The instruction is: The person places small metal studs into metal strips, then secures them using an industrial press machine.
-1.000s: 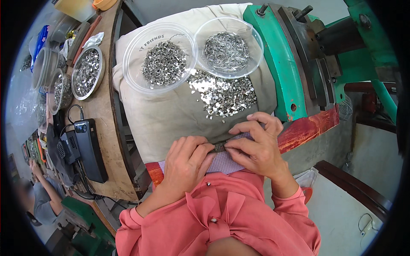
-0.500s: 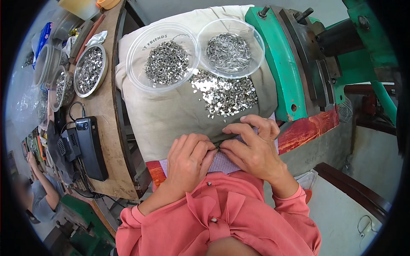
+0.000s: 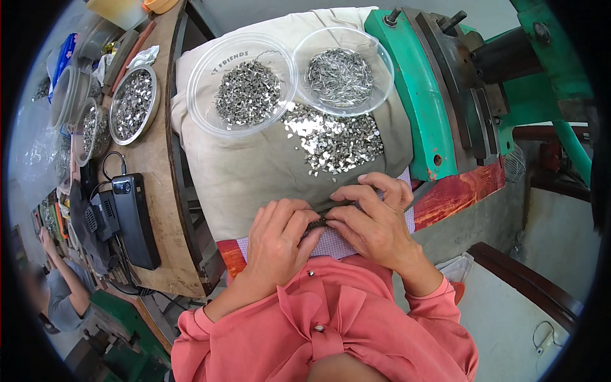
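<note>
Close to my lap, at the cloth's near edge, my left hand (image 3: 278, 237) pinches a short dark strip (image 3: 315, 224) that looks made of small links. The fingertips of my right hand (image 3: 372, 219) close on its other end, with the right forefinger raised and bent. Most of the strip is hidden by my fingers. Beyond my hands lies a loose pile of small shiny metal pieces (image 3: 344, 143). A clear round tub (image 3: 203, 105) of similar pieces stands behind it on the left, and another clear tub (image 3: 385, 70) holds thin metal pins.
A green machine (image 3: 420, 102) with dark metal parts borders the cloth (image 3: 223, 172) on the right. On the wooden table (image 3: 168, 210) at left are a black power bank (image 3: 135, 223) and a metal dish (image 3: 153, 111) of pieces. Another person (image 3: 67, 290) sits at far left.
The dark strip now shows more between my fingertips, turned slightly toward my left hand. My right fingers have shifted a little; the tubs and pile stay put.
</note>
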{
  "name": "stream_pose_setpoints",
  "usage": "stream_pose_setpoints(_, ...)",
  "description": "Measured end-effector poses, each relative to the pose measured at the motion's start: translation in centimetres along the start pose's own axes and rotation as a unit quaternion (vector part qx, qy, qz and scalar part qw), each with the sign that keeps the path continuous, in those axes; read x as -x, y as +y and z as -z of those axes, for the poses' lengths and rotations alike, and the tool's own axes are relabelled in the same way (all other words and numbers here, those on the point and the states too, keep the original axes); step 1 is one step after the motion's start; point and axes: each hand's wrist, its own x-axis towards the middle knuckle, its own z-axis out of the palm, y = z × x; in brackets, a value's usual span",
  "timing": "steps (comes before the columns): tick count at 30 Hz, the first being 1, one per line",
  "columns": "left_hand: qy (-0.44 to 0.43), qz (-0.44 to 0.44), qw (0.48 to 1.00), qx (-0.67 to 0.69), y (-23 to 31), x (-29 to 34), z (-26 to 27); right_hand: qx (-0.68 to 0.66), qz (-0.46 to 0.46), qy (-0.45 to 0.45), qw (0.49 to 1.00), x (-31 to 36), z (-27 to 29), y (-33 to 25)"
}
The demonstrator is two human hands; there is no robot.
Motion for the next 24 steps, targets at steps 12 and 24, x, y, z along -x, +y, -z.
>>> stream_pose_setpoints(12,-0.004,-0.007,1.000,-0.016,0.6,-0.7,-0.4,0.000,-0.061,0.040,0.997,1.6,0.9,0.7)
stream_pose_setpoints(24,0.004,0.006,1.000,-0.020,0.8,-0.2,-0.5,0.014,-0.033,0.022,0.999,1.6,0.5,0.2)
